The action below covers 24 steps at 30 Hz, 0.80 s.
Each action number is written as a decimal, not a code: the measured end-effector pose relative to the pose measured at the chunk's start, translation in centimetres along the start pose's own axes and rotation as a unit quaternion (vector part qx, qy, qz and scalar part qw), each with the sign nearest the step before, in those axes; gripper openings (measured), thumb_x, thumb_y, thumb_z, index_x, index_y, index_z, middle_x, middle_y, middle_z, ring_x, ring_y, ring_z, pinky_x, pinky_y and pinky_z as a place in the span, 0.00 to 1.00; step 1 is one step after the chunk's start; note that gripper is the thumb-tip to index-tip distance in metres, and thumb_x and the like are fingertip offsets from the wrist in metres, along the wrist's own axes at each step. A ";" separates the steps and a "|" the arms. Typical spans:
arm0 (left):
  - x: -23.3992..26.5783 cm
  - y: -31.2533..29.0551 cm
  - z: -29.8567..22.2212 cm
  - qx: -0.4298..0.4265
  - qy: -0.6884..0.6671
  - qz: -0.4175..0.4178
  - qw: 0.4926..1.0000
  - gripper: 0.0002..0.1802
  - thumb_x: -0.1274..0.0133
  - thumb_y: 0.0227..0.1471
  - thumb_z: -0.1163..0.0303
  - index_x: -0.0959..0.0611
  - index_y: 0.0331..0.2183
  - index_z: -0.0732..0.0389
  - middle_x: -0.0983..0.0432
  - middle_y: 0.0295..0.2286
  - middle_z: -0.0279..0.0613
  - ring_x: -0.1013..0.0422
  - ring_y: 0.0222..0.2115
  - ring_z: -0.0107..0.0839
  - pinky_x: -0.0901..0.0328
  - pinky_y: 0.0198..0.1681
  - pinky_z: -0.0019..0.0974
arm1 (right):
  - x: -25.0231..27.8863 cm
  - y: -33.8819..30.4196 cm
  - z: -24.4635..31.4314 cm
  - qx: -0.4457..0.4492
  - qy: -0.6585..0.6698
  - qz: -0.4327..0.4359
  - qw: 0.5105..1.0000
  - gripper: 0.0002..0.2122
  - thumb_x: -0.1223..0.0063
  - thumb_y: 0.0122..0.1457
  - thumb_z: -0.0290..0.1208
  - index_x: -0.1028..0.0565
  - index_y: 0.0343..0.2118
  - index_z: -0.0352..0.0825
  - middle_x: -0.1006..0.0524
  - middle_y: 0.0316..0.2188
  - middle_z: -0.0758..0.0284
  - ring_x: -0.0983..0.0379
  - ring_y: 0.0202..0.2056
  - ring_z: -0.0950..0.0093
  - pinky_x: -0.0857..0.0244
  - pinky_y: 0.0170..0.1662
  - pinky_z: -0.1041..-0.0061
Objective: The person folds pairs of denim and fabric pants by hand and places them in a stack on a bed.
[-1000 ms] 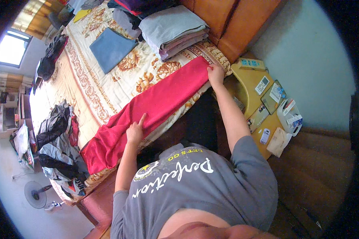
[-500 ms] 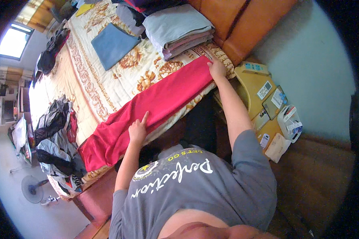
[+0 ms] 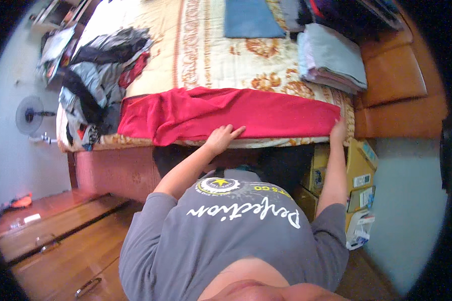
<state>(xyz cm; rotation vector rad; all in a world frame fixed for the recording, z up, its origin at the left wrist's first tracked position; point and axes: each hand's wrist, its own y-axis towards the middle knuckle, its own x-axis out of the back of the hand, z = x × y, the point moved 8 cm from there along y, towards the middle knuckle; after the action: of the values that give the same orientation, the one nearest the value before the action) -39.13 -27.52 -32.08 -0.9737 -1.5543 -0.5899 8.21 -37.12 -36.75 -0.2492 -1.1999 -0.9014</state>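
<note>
A long red garment point(image 3: 286, 113), folded lengthwise like a pair of trousers, lies across the near edge of the bed. Its right half is fairly smooth, while the left half is wrinkled. My left hand point(image 3: 222, 139) rests on the garment's near edge around its middle, fingers stretched out and nothing held. At the garment's right end my right hand point(image 3: 338, 131) closes on the corner; its fingertips are slightly blurred.
A flowered quilt point(image 3: 221, 65) covers the bed. Beyond the garment lie a folded blue cloth point(image 3: 251, 20) and a stack of folded pale cloths point(image 3: 334, 57). Rumpled clothes point(image 3: 98, 75) pile up at left. Right stand a brown headboard point(image 3: 394, 75) and a yellowish bedside stand point(image 3: 359, 165).
The whole view has turned, so the red garment now runs straight across instead of slanting. My left hand stays on its near edge, my right hand at its right end.
</note>
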 end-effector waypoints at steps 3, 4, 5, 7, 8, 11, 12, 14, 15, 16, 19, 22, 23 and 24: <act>2.3 -2.1 0.7 -0.020 -0.068 -0.048 0.996 0.33 0.54 0.40 0.76 0.37 0.52 0.49 0.34 0.30 0.45 0.33 0.32 0.44 0.36 0.35 0.43 | -1.0 -0.2 0.5 -0.055 -0.091 0.088 0.991 0.13 0.56 0.54 0.31 0.31 0.41 0.32 0.30 0.38 0.51 0.34 0.42 0.58 0.39 0.42 0.63; 3.3 -3.5 1.5 -0.012 -0.090 -0.099 0.991 0.31 0.55 0.40 0.76 0.35 0.50 0.51 0.33 0.29 0.46 0.33 0.31 0.44 0.36 0.35 0.42 | 1.5 -1.1 4.5 -0.032 -0.128 0.042 0.990 0.13 0.55 0.53 0.31 0.32 0.42 0.33 0.31 0.39 0.53 0.35 0.43 0.58 0.41 0.44 0.62; 4.3 -4.7 2.5 -0.006 -0.109 -0.152 0.982 0.28 0.55 0.40 0.76 0.32 0.48 0.53 0.32 0.28 0.47 0.33 0.29 0.44 0.37 0.35 0.42 | 4.8 -2.8 10.2 -0.011 -0.162 -0.009 0.987 0.14 0.54 0.53 0.30 0.32 0.43 0.33 0.31 0.40 0.54 0.37 0.45 0.59 0.43 0.46 0.62; 8.3 -8.9 6.4 0.057 -0.115 -0.354 0.926 0.20 0.51 0.34 0.80 0.24 0.37 0.59 0.30 0.27 0.47 0.32 0.30 0.45 0.37 0.32 0.42 | 7.0 -5.2 14.6 0.054 -0.138 -0.066 0.987 0.15 0.52 0.52 0.30 0.32 0.43 0.35 0.33 0.43 0.57 0.40 0.48 0.60 0.46 0.50 0.60; 10.1 -11.3 8.9 0.126 -0.071 -0.408 0.901 0.17 0.51 0.35 0.80 0.22 0.33 0.59 0.29 0.26 0.45 0.32 0.29 0.44 0.37 0.32 0.42 | 5.9 -6.1 15.9 0.108 -0.076 -0.065 0.989 0.15 0.51 0.51 0.31 0.32 0.42 0.35 0.34 0.45 0.58 0.42 0.50 0.61 0.48 0.51 0.60; 10.1 -19.7 18.7 0.391 -0.017 -0.496 0.775 0.15 0.48 0.40 0.74 0.26 0.36 0.62 0.34 0.33 0.49 0.37 0.37 0.45 0.42 0.42 0.44 | 2.7 -10.2 26.2 0.252 0.090 0.016 0.964 0.14 0.47 0.46 0.26 0.30 0.38 0.35 0.32 0.40 0.58 0.39 0.45 0.59 0.47 0.50 0.62; 9.3 -21.3 21.2 0.464 -0.010 -0.464 0.755 0.22 0.45 0.40 0.69 0.29 0.40 0.61 0.37 0.38 0.51 0.39 0.40 0.47 0.43 0.44 0.44 | 2.1 -11.8 30.1 0.284 0.122 0.036 0.950 0.12 0.47 0.45 0.26 0.29 0.35 0.34 0.31 0.38 0.59 0.37 0.43 0.61 0.46 0.48 0.62; 9.1 -20.2 23.4 0.451 0.003 -0.401 0.798 0.37 0.40 0.35 0.62 0.37 0.48 0.59 0.41 0.43 0.53 0.41 0.44 0.49 0.41 0.44 0.46 | 0.9 -14.3 37.3 0.333 0.175 0.089 0.922 0.09 0.48 0.46 0.27 0.28 0.32 0.34 0.30 0.35 0.60 0.36 0.41 0.62 0.44 0.45 0.64; 10.1 -18.5 22.9 0.428 0.001 -0.366 0.826 0.42 0.39 0.34 0.61 0.40 0.50 0.59 0.43 0.44 0.54 0.42 0.45 0.50 0.41 0.44 0.48 | 0.8 -15.5 40.9 0.362 0.168 0.091 0.912 0.08 0.48 0.46 0.28 0.27 0.31 0.34 0.29 0.33 0.60 0.35 0.39 0.62 0.43 0.44 0.64; 10.5 -17.1 22.8 0.440 0.006 -0.325 0.837 0.44 0.39 0.34 0.62 0.42 0.52 0.58 0.46 0.47 0.54 0.43 0.47 0.51 0.40 0.43 0.48 | -0.8 -16.2 43.4 0.377 0.191 0.129 0.897 0.08 0.47 0.45 0.29 0.27 0.29 0.34 0.29 0.31 0.60 0.35 0.38 0.62 0.42 0.43 0.64; 8.9 -15.7 25.7 0.502 -0.001 -0.235 0.833 0.37 0.45 0.37 0.70 0.39 0.51 0.59 0.37 0.41 0.55 0.38 0.43 0.48 0.37 0.41 0.46 | -3.5 -18.1 50.5 0.404 0.156 0.181 0.883 0.13 0.46 0.47 0.39 0.26 0.29 0.32 0.27 0.29 0.59 0.33 0.35 0.60 0.40 0.40 0.63; 8.1 -19.0 29.9 0.482 -0.062 -0.336 0.807 0.26 0.49 0.39 0.73 0.31 0.45 0.62 0.29 0.32 0.52 0.31 0.35 0.44 0.35 0.40 0.41 | -8.0 -19.1 54.3 0.371 -0.032 0.357 0.857 0.24 0.54 0.50 0.52 0.25 0.31 0.30 0.26 0.32 0.55 0.31 0.38 0.60 0.39 0.43 0.63; 9.3 -21.5 30.0 0.407 -0.004 -0.467 0.785 0.22 0.49 0.40 0.73 0.28 0.42 0.63 0.27 0.28 0.50 0.29 0.32 0.41 0.35 0.39 0.38 | -9.6 -19.3 54.9 0.360 -0.092 0.413 0.832 0.27 0.56 0.50 0.55 0.25 0.32 0.29 0.26 0.33 0.54 0.31 0.39 0.60 0.39 0.43 0.63; 9.8 -24.5 31.3 0.397 -0.107 -0.552 0.725 0.19 0.49 0.42 0.72 0.27 0.40 0.64 0.27 0.30 0.49 0.29 0.32 0.38 0.35 0.39 0.37 | -11.6 -19.3 54.5 0.335 -0.081 0.467 0.815 0.31 0.61 0.51 0.59 0.25 0.30 0.28 0.25 0.30 0.52 0.29 0.35 0.60 0.37 0.39 0.65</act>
<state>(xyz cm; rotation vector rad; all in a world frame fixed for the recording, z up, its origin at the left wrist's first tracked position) -76.79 -12.64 -26.15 0.6786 -2.2345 -0.4871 -44.38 -10.94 -31.51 -0.2958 -1.2683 0.4256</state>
